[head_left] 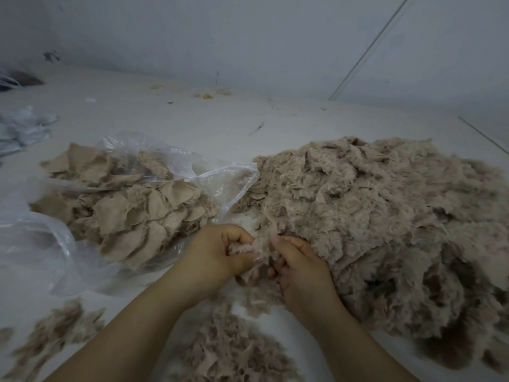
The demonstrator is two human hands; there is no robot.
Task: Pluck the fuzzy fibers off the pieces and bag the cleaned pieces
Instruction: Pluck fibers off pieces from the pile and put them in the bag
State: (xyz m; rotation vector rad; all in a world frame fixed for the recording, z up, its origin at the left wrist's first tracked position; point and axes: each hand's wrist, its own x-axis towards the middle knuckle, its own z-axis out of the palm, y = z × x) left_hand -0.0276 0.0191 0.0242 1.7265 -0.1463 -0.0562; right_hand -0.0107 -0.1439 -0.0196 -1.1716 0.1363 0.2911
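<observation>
Roughly midway, judging by the piles. Already bagged: a fair heap of smooth cleaned pieces (143, 216) in the clear plastic bag (220, 175), lying open on the table (165, 119) at left. Still to pluck: the big mound of fuzzy pieces (385, 221) at right, far larger than the bagged lot. In work now: one small fuzzy piece (254, 257), pinched between left hand (217, 255) and right hand (300, 268), both grasping it with curled fingers just before the mound's near edge. Underneath and nearer: tufts of plucked fibers (228, 351) scattered on the table, more at lower left. Around: crumpled pale plastic (22, 128) at far left, small scraps by the wall. Bag mouth near, nothing blocking the way.
</observation>
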